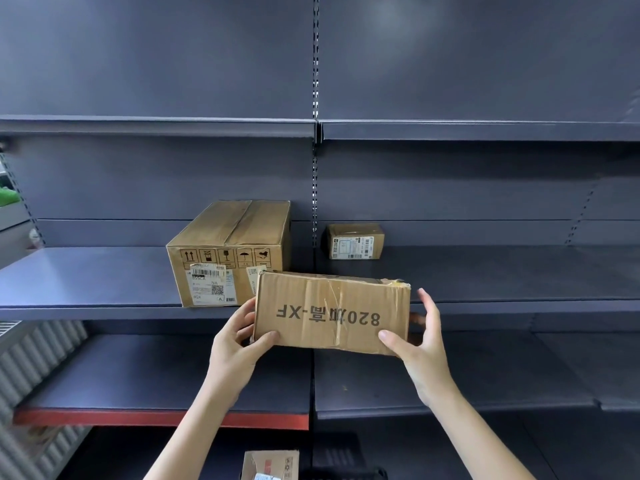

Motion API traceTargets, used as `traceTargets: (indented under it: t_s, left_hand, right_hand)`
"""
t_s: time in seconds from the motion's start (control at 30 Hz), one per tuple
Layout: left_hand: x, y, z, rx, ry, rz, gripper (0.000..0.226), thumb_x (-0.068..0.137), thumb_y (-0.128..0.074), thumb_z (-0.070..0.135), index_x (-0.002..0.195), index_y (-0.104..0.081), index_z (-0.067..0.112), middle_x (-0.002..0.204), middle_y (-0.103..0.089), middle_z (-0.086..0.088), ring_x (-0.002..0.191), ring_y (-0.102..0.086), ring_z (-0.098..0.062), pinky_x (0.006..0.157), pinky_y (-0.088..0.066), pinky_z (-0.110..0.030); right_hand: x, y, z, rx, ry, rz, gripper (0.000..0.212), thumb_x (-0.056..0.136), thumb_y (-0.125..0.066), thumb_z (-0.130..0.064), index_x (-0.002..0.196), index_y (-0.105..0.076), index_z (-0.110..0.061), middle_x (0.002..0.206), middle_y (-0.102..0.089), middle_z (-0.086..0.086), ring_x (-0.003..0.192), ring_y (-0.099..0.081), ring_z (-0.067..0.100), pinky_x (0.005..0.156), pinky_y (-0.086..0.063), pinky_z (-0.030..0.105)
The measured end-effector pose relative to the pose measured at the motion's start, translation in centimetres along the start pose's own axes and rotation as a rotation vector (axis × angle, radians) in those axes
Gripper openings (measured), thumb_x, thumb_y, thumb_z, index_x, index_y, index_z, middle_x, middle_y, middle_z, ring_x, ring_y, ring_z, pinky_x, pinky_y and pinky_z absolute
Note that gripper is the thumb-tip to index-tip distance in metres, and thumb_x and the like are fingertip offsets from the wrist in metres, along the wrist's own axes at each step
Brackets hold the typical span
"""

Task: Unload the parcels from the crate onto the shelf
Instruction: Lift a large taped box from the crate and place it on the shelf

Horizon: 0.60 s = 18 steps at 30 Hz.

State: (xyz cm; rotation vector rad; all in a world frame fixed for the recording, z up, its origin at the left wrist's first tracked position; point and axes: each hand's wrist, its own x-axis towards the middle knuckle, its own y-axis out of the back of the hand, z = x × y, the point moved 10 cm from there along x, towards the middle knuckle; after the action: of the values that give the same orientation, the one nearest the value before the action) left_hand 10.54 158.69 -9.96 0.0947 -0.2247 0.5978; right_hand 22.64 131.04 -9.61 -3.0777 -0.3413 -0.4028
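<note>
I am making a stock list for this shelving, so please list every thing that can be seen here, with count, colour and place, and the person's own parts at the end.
large parcel: 1, brown cardboard with white labels, on the middle shelf, left bay, by the centre post
small parcel: 1, brown with a white label, on the same shelf, right bay, near the back
held parcel: 1, brown, print upside down, in front of the middle shelf's front edge, between both hands
low parcel: 1, brown with red marks, at the bottom edge of the view, partly cut off
shelves: several levels, dark grey; one lower edge is red
left hand: 1, its grip on the held parcel's left end
right hand: 1, its grip on the right end
</note>
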Motion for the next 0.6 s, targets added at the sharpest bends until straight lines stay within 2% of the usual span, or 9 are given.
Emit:
traceTargets:
  t_s: [0.13, 0.23, 0.33, 0.47, 0.6]
  left_hand:
    - [-0.8, 0.1, -0.1, 0.016, -0.034, 0.010, 0.063, 0.074, -0.073, -0.003, 0.107, -0.053, 0.047, 0.108, -0.066, 0.007, 0.100, -0.064, -0.011, 0.074, -0.052, -0.017]
    - [-1.3, 0.1, -0.4, 0.021, -0.044, 0.019, 0.063, 0.073, -0.073, -0.005, 0.108, -0.053, 0.044, 0.106, -0.066, 0.008, 0.098, -0.064, -0.008, 0.071, -0.054, -0.016]
    - [-1.4, 0.0, -0.8, 0.006, -0.043, 0.016, 0.064, 0.071, -0.073, -0.007, 0.108, -0.053, 0.041, 0.106, -0.067, 0.006, 0.099, -0.065, -0.008, 0.072, -0.054, -0.014]
    - [-1.4, -0.2, -1.3, 0.009, -0.035, -0.004, 0.065, 0.070, -0.074, -0.007, 0.107, -0.053, 0.043, 0.108, -0.066, 0.005, 0.101, -0.064, -0.009, 0.073, -0.055, -0.019]
    - [-1.5, -0.3, -1.8, 0.001, -0.001, -0.037, 0.058, 0.074, -0.072, -0.004, 0.103, -0.055, 0.043, 0.106, -0.066, 0.007, 0.101, -0.063, -0.008, 0.069, -0.054, -0.016]
  right_hand:
    - [1.0, 0.1, -0.6, -0.044, -0.035, -0.090, 0.088, 0.061, -0.081, -0.033, 0.112, -0.022, -0.074, 0.153, -0.020, -0.006, 0.140, -0.023, 0.021, 0.110, -0.031, 0.055]
    - [1.7, 0.2, -1.2, -0.144, -0.010, -0.140, 0.093, 0.069, -0.081, -0.025, 0.115, -0.018, -0.074, 0.152, -0.014, -0.014, 0.140, -0.016, 0.016, 0.111, -0.028, 0.054]
    - [1.8, -0.1, -1.1, -0.238, 0.002, -0.190, 0.090, 0.071, -0.079, -0.019, 0.115, -0.021, -0.072, 0.147, -0.024, -0.012, 0.134, -0.026, 0.016, 0.105, -0.038, 0.053]
    - [1.2, -0.3, -0.2, -0.244, -0.006, -0.177, 0.076, 0.072, -0.077, -0.012, 0.105, -0.034, -0.065, 0.133, -0.039, -0.002, 0.120, -0.042, 0.022, 0.087, -0.054, 0.047]
    - [0.6, 0.0, 0.5, -0.221, -0.004, -0.147, 0.075, 0.071, -0.077, -0.009, 0.102, -0.037, -0.064, 0.130, -0.041, -0.002, 0.115, -0.046, 0.020, 0.080, -0.057, 0.042]
